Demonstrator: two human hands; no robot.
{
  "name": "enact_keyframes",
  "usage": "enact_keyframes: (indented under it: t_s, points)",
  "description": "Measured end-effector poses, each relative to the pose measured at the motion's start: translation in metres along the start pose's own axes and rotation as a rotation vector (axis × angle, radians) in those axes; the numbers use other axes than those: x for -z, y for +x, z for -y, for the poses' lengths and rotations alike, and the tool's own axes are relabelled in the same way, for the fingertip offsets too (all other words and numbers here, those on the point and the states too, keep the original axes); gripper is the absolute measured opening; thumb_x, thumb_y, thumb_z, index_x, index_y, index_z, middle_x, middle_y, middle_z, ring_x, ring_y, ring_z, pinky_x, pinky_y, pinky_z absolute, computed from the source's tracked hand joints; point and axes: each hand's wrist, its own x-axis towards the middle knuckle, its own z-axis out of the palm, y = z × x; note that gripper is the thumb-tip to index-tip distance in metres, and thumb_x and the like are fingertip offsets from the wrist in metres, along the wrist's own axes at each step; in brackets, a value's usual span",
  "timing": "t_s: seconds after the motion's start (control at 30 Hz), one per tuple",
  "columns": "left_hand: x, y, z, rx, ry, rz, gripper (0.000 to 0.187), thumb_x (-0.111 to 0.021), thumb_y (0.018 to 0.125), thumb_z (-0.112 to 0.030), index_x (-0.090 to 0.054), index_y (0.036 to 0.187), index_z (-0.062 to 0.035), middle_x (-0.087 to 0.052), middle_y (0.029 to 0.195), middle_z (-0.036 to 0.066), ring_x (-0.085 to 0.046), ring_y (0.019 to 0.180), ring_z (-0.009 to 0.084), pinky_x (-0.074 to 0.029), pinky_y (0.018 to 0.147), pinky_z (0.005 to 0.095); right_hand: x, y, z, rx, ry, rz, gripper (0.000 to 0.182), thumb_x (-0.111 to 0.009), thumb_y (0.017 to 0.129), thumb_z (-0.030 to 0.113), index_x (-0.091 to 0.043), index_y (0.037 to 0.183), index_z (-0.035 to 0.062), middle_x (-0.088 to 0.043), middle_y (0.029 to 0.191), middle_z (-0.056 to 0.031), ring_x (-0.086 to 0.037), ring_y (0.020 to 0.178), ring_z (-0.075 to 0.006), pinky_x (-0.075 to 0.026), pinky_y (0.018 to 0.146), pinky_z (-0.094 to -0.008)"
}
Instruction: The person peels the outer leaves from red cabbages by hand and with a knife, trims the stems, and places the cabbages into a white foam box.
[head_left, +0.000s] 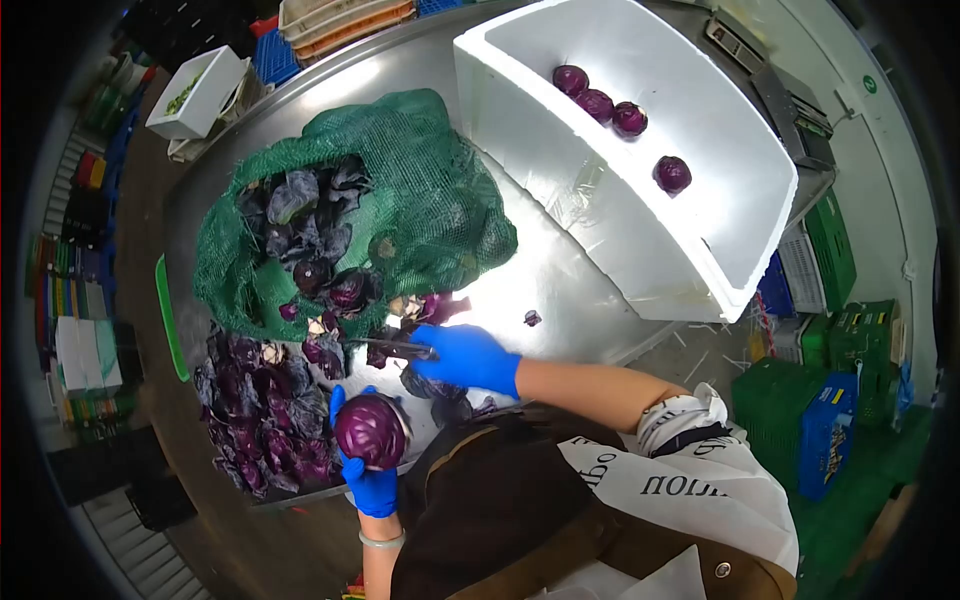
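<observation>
My left hand (pixel 371 490), in a blue glove, cups a round red cabbage (pixel 369 432) near the front edge of the metal table. My right hand (pixel 466 358), also gloved in blue, is closed around a knife (pixel 405 349) whose blade points left, above and apart from the cabbage. Beyond both hands lies a green mesh sack (pixel 430 195), its mouth open on dark outer leaves and cabbages (pixel 349 290). A heap of loose purple leaves (pixel 262 415) lies left of my left hand. Cut stem pieces and leaves are scattered around the knife.
A large white foam box (pixel 610 225) stands at the back right of the metal table (pixel 500 290), with several red cabbages (pixel 671 175) inside. A small white box (pixel 200 95) sits at the far left corner. Green crates (pixel 775 400) are stacked on the floor at right.
</observation>
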Motion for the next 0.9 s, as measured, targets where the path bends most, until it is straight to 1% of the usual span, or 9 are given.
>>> enact_keyframes:
  t_s: [0.17,0.3,0.37,0.5,0.53,0.67,0.8,0.83,0.9]
  points:
    - [0.033,0.01,0.016,-0.041,0.094,-0.037,0.088,-0.07,0.076,-0.044,-0.029,0.146,-0.0083,-0.039,0.144,0.013,-0.041,0.131,0.0304,-0.033,0.112,0.0461,0.008,-0.022,0.067,0.043,0.185,0.102,0.054,-0.07,0.083,0.045,-0.054,0.122,0.0111,-0.067,0.085,-0.0109,-0.064,0.07,-0.0268,-0.051,0.067,-0.0354]
    - [0.037,0.02,0.004,0.143,0.145,0.115,0.081,-0.058,0.087,-0.057,-0.029,0.146,-0.0087,-0.036,0.147,0.011,-0.036,0.136,0.0285,-0.027,0.115,0.0463,0.01,-0.014,0.044,0.156,0.255,0.024,0.04,-0.067,0.085,0.037,-0.059,0.114,0.0098,-0.066,0.08,-0.014,-0.065,0.069,-0.0277,-0.05,0.065,-0.0376]
    - [0.023,0.015,0.0,0.133,0.212,0.159,0.072,-0.059,0.09,-0.045,-0.032,0.145,-0.0068,-0.045,0.14,0.011,-0.045,0.129,0.0266,-0.035,0.109,0.0414,0.015,-0.018,0.043,0.215,0.219,0.046,0.031,-0.066,0.085,0.028,-0.062,0.108,0.0079,-0.065,0.077,-0.0142,-0.065,0.069,-0.0267,-0.05,0.065,-0.037]
    - [-0.014,0.009,-0.002,0.145,0.289,0.046,0.079,-0.065,0.076,-0.03,-0.033,0.144,-0.0063,-0.048,0.135,0.013,-0.049,0.124,0.0269,-0.038,0.107,0.0407,-0.007,-0.007,0.008,0.115,0.486,-0.036,0.025,-0.067,0.082,0.016,-0.062,0.102,0.0026,-0.066,0.086,-0.0128,-0.063,0.076,-0.0172,-0.05,0.067,-0.0347]
    - [-0.009,0.006,0.002,0.112,0.301,-0.013,0.088,-0.071,0.07,-0.031,-0.032,0.144,-0.0062,-0.047,0.136,0.014,-0.049,0.124,0.0279,-0.039,0.107,0.0412,0.006,-0.006,0.006,-0.121,0.818,-0.042,0.026,-0.067,0.082,0.015,-0.061,0.102,0.0005,-0.066,0.091,-0.0109,-0.062,0.079,-0.0138,-0.05,0.069,-0.0335]
    - [-0.029,0.012,-0.014,0.083,0.279,0.113,0.106,-0.083,0.057,-0.018,-0.027,0.147,-0.0094,-0.047,0.134,0.014,-0.05,0.122,0.0278,-0.044,0.104,0.0393,0.03,0.004,-0.034,-0.163,-0.012,0.028,0.045,-0.068,0.081,0.031,-0.061,0.12,0.0086,-0.067,0.096,-0.0148,-0.066,0.077,-0.0225,-0.052,0.071,-0.0342]
    - [-0.028,0.02,-0.014,-0.061,0.508,0.054,0.104,-0.082,0.059,-0.013,-0.028,0.147,-0.0095,-0.044,0.136,0.011,-0.047,0.124,0.0249,-0.042,0.104,0.0381,0.039,-0.021,0.033,-0.057,0.216,0.051,0.059,-0.074,0.079,0.031,-0.054,0.13,0.0108,-0.07,0.09,-0.0123,-0.068,0.073,-0.02,-0.053,0.069,-0.0324]
    - [-0.028,0.021,-0.012,-0.044,0.44,0.021,0.1,-0.081,0.06,-0.013,-0.029,0.146,-0.0092,-0.044,0.136,0.011,-0.047,0.124,0.0249,-0.042,0.104,0.0377,0.025,-0.021,0.038,0.236,0.254,-0.105,0.059,-0.074,0.078,0.031,-0.054,0.129,0.011,-0.07,0.088,-0.0109,-0.068,0.068,-0.0218,-0.053,0.065,-0.032]
    - [-0.027,0.02,-0.008,0.004,0.31,-0.036,0.094,-0.077,0.064,-0.012,-0.031,0.145,-0.0084,-0.045,0.135,0.011,-0.048,0.123,0.0248,-0.042,0.104,0.037,0.026,-0.031,0.056,0.207,0.149,-0.041,0.05,-0.072,0.077,0.028,-0.057,0.121,0.0097,-0.068,0.078,-0.0096,-0.066,0.062,-0.0235,-0.052,0.06,-0.0337]
